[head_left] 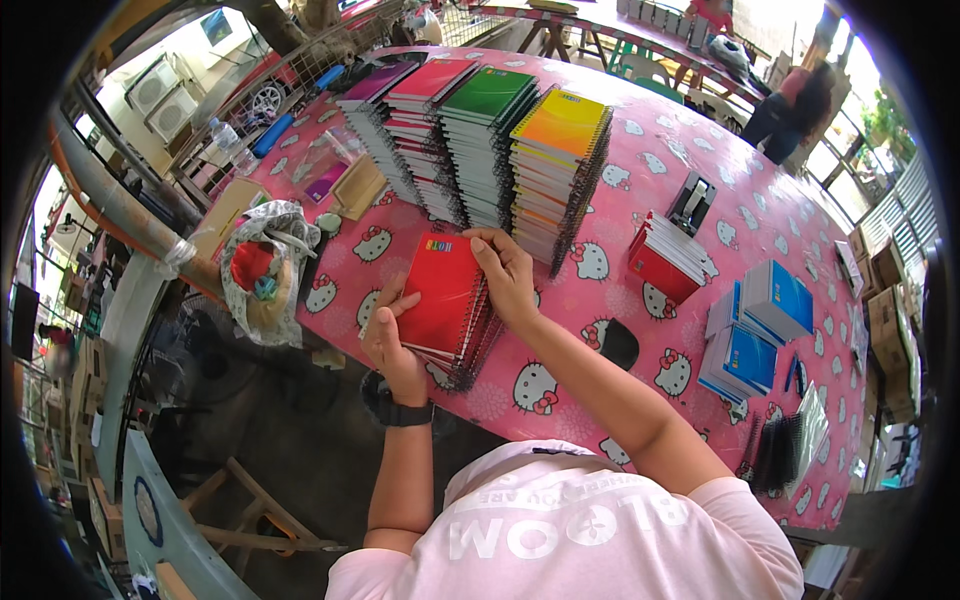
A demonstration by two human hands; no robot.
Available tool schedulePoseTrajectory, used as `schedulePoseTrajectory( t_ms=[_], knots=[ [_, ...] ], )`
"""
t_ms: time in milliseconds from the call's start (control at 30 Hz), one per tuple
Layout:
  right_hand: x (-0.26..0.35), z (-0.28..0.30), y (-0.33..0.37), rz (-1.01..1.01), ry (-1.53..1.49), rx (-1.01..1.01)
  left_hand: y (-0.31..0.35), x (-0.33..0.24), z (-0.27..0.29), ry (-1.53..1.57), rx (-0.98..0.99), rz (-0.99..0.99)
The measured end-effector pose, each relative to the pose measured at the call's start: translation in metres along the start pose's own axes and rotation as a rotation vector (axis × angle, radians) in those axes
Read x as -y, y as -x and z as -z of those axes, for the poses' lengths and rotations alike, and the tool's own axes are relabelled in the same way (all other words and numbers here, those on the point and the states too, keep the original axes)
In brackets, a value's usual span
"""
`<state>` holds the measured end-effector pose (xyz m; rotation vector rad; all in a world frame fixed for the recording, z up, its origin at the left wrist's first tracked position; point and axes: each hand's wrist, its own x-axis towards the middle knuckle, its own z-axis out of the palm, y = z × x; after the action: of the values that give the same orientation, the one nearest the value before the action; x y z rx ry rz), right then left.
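Observation:
A small pile of red spiral notebooks [436, 300] lies near the table's front left edge, its black wire coils along the right side. My right hand [508, 278] is closed on the top notebook's upper right corner, with the thumb on the cover and the fingers at the coil. Against the left edge of the pile rests my left hand [398, 350], thumb and fingers apart, the thumb off the cover. Just behind the pile rise tall stacks of spiral notebooks, with a yellow [563, 125], a green [488, 95], a red [430, 80] and a purple cover [378, 82] on top.
To the right stand unbound red booklets [668, 258], a black hole punch [692, 204] and blue booklets [745, 357]. Loose black coils [778, 452] lie at the right front. A plastic bag [268, 275] hangs by the left edge, near a post [130, 225]. People are at the far side.

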<state>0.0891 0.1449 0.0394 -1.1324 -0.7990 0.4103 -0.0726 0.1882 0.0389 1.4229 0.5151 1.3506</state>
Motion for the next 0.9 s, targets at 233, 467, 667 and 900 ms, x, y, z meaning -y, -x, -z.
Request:
schedulePoseTrajectory(
  t_ms=[233, 467, 667, 900],
  knots=[
    [0.006, -0.005, 0.013, 0.151, 0.080, -0.106, -0.001, -0.015, -0.022, 0.150, -0.223, 0.132],
    [-0.001, 0.005, 0.009, 0.111, 0.070, -0.057, -0.001, -0.015, -0.032, 0.078, -0.290, 0.115],
    [0.018, 0.032, 0.022, 0.206, 0.180, 0.014, 0.005, -0.012, -0.017, 0.006, -0.120, 0.105],
    [0.037, 0.188, 0.042, 0.345, 1.081, -0.266, -0.005, -0.023, -0.004, 0.016, -0.196, 0.153]
  ],
)
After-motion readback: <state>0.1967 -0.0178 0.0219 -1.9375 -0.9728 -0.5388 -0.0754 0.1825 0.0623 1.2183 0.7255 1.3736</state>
